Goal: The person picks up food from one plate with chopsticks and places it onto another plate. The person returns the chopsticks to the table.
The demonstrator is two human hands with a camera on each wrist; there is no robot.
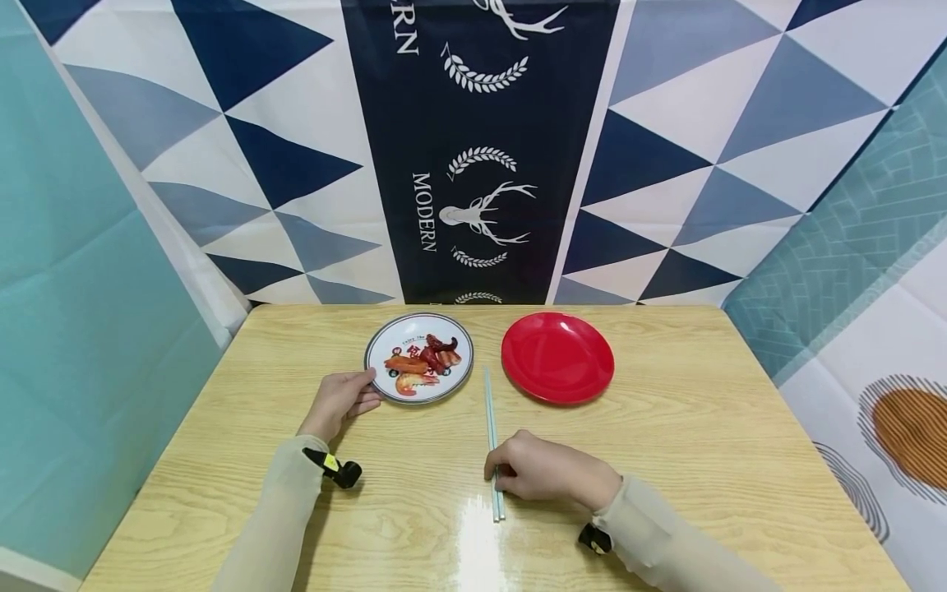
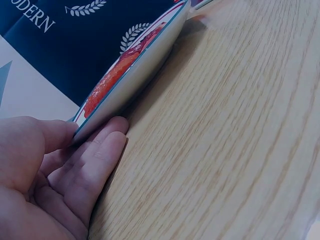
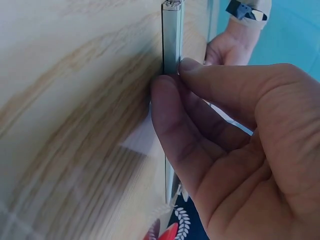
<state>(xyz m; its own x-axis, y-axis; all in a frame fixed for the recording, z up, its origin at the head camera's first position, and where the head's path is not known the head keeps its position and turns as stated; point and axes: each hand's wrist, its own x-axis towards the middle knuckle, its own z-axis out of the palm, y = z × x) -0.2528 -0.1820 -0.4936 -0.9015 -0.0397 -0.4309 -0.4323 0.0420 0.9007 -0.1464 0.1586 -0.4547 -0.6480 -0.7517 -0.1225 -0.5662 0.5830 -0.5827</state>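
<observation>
A white plate with a dark rim (image 1: 385, 345) carries several pieces of food, among them what looks like a shrimp (image 1: 414, 383) and some reddish-brown pieces (image 1: 435, 357). My left hand (image 1: 342, 401) holds this plate at its near left edge. In the left wrist view the thumb lies on the rim (image 2: 79, 126) and the fingers reach underneath. A pair of pale green chopsticks (image 1: 490, 415) points away from me, right of the plate. Between thumb and fingertips my right hand (image 1: 551, 466) pinches them in their nearer half, close to the tabletop.
A red plate (image 1: 558, 358) stands at the back, right of the chopsticks' far tips. The wood-grain table (image 1: 666, 411) ends at a patterned cloth backdrop (image 1: 481, 164). Teal hangings (image 1: 96, 288) rise on the left side.
</observation>
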